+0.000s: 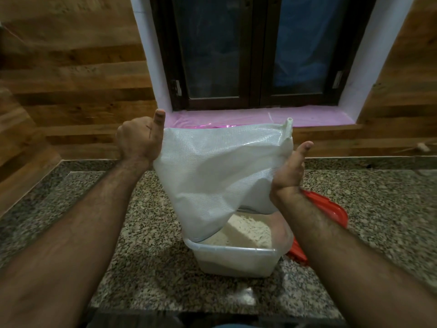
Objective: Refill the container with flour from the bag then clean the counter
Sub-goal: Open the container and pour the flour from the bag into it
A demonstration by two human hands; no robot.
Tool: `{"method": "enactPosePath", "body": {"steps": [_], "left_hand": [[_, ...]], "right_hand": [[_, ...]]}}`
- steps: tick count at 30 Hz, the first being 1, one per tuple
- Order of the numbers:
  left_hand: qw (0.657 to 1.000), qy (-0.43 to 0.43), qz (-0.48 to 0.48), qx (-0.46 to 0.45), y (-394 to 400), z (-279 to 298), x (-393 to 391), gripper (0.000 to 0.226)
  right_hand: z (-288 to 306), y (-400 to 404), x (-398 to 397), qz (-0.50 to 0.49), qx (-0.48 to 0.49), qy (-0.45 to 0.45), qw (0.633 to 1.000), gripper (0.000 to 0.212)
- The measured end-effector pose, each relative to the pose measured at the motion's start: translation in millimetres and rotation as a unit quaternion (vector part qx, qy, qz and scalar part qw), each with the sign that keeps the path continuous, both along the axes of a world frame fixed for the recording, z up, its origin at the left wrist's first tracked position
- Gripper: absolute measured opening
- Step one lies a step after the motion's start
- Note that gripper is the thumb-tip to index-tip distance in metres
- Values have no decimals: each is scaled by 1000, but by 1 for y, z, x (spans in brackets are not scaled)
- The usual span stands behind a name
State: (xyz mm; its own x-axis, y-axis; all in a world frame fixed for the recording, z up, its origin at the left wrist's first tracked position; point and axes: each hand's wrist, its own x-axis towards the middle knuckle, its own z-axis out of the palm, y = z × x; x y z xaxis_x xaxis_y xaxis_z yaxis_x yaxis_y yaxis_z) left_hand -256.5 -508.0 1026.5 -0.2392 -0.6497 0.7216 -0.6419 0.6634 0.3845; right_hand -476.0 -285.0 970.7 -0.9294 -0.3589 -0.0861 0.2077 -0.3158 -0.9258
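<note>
So the bag (220, 176) is upended over the container (236, 256), closed end up by the window, open mouth down inside the container's back-left part. Its long axis runs from upper right down to lower left, so the flour (248, 230) drops toward the left side while the pile already sits in the middle and right.

Left hand (139, 138) grips the top left corner, fingers curled into the weave, thumb sticking straight up. Right hand (288, 176) holds the right edge lower down, thumb up too; its fingers are behind the bag, so I can't tell how they're set.

Left hand is higher, so I'd guess it does the lifting and shaking next. The red lid (331, 209) lies just right of the container on the counter (142, 233).
</note>
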Motion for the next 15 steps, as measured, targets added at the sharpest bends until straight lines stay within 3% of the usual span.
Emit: {"method": "enactPosePath", "body": {"steps": [6, 9, 10, 11, 13, 15], "left_hand": [[1000, 1, -22, 5, 3, -9, -8, 87], [999, -15, -35, -25, 9, -10, -16, 90], [998, -22, -38, -37, 11, -10, -19, 92], [998, -32, -40, -48, 13, -10, -23, 95], [995, -56, -44, -67, 18, -10, -29, 97], [993, -76, -52, -79, 24, -10, -36, 94]], "right_hand": [[-27, 7, -10, -36, 82, 55, 994, 63], [-34, 15, -12, -32, 109, 29, 993, 100], [-35, 17, -14, -34, 108, 12, 994, 100], [-34, 17, -16, -39, 92, 12, 995, 87], [-27, 19, -24, -83, 52, 89, 991, 65], [-17, 26, -32, -129, 34, 259, 957, 79]]}}
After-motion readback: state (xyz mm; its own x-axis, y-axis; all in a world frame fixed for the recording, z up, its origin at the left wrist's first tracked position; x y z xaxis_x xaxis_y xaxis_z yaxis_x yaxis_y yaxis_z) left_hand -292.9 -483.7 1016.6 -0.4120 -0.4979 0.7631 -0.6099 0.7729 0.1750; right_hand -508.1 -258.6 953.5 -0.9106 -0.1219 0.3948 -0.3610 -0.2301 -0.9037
